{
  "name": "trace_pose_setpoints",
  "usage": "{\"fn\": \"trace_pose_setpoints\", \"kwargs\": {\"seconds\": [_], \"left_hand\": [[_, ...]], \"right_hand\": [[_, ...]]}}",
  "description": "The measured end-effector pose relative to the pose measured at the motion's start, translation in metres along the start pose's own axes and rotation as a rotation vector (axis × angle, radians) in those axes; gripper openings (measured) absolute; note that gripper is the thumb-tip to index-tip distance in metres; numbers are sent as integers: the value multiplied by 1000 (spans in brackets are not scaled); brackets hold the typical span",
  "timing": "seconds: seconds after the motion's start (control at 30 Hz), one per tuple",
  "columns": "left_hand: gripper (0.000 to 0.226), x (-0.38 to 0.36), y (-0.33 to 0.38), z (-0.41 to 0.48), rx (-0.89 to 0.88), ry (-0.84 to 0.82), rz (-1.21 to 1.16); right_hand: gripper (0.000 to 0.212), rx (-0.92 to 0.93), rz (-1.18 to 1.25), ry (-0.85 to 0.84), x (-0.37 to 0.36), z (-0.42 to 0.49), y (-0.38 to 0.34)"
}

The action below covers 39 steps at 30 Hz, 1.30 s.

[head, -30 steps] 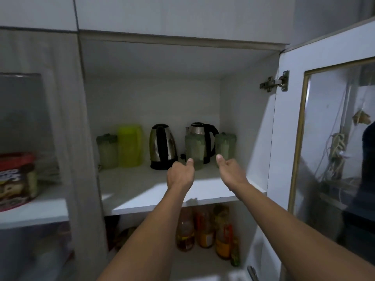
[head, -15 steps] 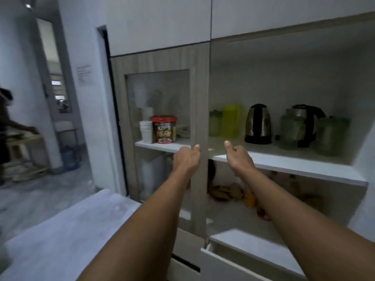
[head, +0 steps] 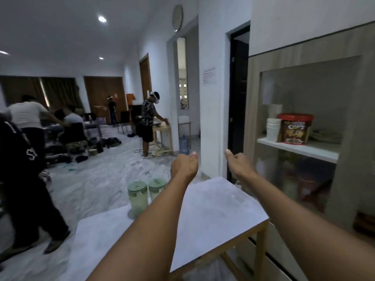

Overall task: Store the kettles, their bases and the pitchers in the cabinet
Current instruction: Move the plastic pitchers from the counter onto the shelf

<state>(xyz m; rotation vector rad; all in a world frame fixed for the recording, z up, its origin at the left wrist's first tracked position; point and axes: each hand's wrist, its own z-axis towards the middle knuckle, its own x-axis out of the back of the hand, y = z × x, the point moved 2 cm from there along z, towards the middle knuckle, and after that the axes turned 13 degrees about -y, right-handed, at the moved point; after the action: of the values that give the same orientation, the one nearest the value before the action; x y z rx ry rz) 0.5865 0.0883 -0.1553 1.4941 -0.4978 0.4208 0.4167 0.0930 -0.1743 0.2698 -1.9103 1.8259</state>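
Item: two pale-green lidded translucent plastic pitchers [head: 146, 194], side by side at the white tabletop [head: 213, 216] far-left edge; left hand [head: 183, 167] and right hand [head: 239, 164] loosely curled, empty; advice: grip each body low, lift upright.

This is a large shared indoor room, like a work hall in a converted house or office, with a pantry corner. A built-in wooden cabinet [head: 304, 138] with a glass door stands at the right; on its white shelf [head: 300, 148] are stacked paper cups [head: 273, 129] and a red snack tub [head: 295, 128]. A white-topped table [head: 213, 216] with wooden legs stands before it. Farther away, several people [head: 149, 122] with headsets work at small wooden tables, bags lie on the marble floor [head: 97, 179], and round lights [head: 102, 19] sit in the ceiling.
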Motion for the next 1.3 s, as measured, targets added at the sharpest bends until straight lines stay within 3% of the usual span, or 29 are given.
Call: {"fn": "trace_pose_setpoints", "kwargs": {"seconds": [0.13,0.33,0.63,0.73,0.83,0.93,1.13,1.3], "left_hand": [[57,67,-71,32,131,71,27],[58,117,-158,86,307,131,-8],[51,76,-250,200,509,100,-100],[58,54,-278,240,630,136,-125],[68,33,-306,272,735,149,-166],[72,20,-331,290,811,173,-204],[35,16,-343,304,632,134,-249],[34,23,-320,301,496,83,-394]], "right_hand": [[67,5,33,-111,-94,35,-27],[40,-15,-17,-250,-200,86,-21],[46,-132,-142,-353,-295,212,44],[33,-209,-174,-447,-319,248,72],[57,-271,-200,-507,-340,274,88],[65,-330,-187,-544,-363,291,102],[54,-341,-81,-571,-386,300,110],[51,-330,89,-453,-368,292,96]]}}
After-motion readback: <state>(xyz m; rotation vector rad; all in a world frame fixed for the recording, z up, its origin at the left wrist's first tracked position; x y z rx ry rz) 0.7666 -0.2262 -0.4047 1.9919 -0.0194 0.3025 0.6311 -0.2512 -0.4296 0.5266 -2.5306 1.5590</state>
